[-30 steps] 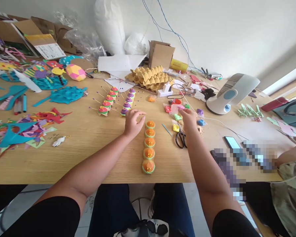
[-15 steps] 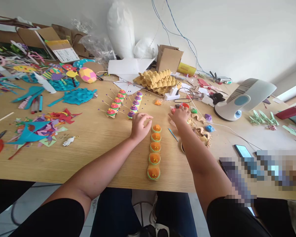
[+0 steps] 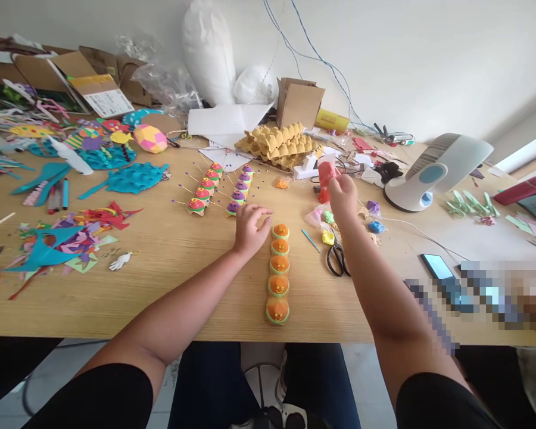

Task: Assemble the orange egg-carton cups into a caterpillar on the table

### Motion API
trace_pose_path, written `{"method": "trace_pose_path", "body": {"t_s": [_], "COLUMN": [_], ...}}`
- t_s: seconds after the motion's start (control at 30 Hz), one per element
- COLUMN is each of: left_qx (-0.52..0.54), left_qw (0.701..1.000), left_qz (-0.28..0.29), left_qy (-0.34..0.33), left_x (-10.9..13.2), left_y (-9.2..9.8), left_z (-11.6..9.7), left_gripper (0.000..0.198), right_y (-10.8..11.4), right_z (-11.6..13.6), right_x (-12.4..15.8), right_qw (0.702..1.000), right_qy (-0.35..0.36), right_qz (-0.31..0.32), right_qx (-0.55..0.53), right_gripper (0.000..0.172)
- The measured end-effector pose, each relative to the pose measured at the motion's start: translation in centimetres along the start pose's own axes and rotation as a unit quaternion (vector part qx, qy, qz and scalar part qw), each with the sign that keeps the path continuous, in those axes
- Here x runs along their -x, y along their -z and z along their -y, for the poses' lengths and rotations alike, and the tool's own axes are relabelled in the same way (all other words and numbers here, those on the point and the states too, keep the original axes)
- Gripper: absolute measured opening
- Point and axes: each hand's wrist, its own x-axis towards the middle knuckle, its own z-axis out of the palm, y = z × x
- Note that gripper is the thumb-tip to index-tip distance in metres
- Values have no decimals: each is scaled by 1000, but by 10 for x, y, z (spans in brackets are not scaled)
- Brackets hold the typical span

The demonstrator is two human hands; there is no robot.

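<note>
The left hand is resting palm down on the wooden table, fingers loosely curled and gripping nothing, its fingertips lying just beside the far end of an orange caterpillar made of five round segments; whether they are touching the last segment cannot be told. The caterpillar is lying with its long axis running straight away from the person, from the near table edge up toward that hand, so it is sitting to the right of the left wrist and forearm, and the left hand is much the nearer one. Further right, black scissors are lying flat beside a few small coloured packets. Above them the right hand is hanging raised off the table, pinching a small red packet upright between thumb and fingers, well apart from the caterpillar. A white fan is sitting beyond it to the right.
</note>
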Motion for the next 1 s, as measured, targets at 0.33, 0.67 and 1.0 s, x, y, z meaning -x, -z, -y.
{"method": "trace_pose_path", "body": {"t_s": [0.33, 0.67, 1.0], "left_qx": [-8, -2, 6], "left_qw": [999, 995, 991], "left_qz": [3, 9, -2], "left_qy": [-31, -95, -130], "left_x": [1, 1, 1], "left_y": [3, 8, 9], "left_z": [-3, -13, -18], "left_gripper": [14, 15, 20], "right_y": [7, -17, -10], "right_z": [-35, -59, -51], "right_x": [102, 118, 118], "right_qw": [871, 981, 949], "right_qy": [-265, 117, 233], "right_qz": [40, 154, 194], "right_qx": [-411, -29, 86], "right_gripper": [24, 29, 21]}}
